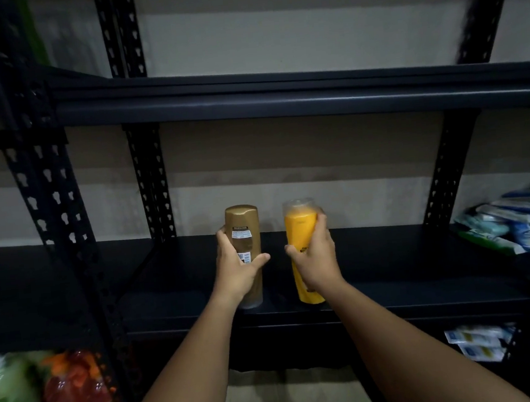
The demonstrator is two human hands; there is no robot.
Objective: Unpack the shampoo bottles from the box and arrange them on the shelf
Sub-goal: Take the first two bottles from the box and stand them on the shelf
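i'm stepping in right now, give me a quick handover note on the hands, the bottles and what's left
Left hand: grips the gold bottle, label side facing the camera, upright at the shelf.
Right hand: grips the yellow bottle, upright beside the gold one, apart from it.
Both bottle bases are at the front part of the middle shelf; whether they rest on it yet is unclear.
Done: two bottles brought to the shelf.
Left: let go of both, then fetch the rest. The box is not clearly in view, so the number remaining is unknown.
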